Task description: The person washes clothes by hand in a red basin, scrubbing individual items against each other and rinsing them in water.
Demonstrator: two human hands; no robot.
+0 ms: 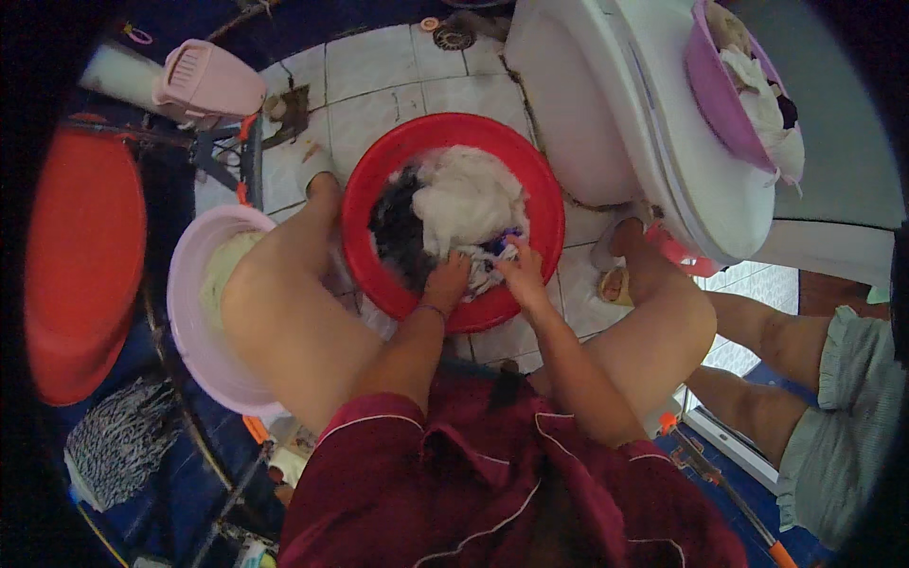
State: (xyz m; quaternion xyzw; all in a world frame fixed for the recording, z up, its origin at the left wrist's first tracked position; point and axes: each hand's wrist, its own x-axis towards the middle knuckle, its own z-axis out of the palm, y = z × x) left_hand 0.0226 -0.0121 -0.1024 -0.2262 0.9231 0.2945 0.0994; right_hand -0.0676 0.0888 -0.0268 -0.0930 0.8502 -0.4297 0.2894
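A red basin point(547, 222) stands on the tiles between my knees, holding wet laundry. White cloth point(464, 199) is heaped in its middle, and dark cloth point(398, 232) lies along the left side. At the near edge, my left hand point(449, 276) and my right hand point(523, 272) are a short way apart. Both are closed on a piece of dark-and-white patterned cloth point(484, 275); some fingertips are hidden in it. A bit of purple cloth point(505, 239) shows just beyond my right hand.
Behind my left leg is a pale purple basin point(185, 312) with light cloth inside. A toilet point(644, 123) rises at the far right, carrying a purple basin point(715, 99) of clothes. Left are a pink basket point(208, 80), red basin point(85, 256) and mop head point(123, 440). Another person's legs point(757, 417) stand right.
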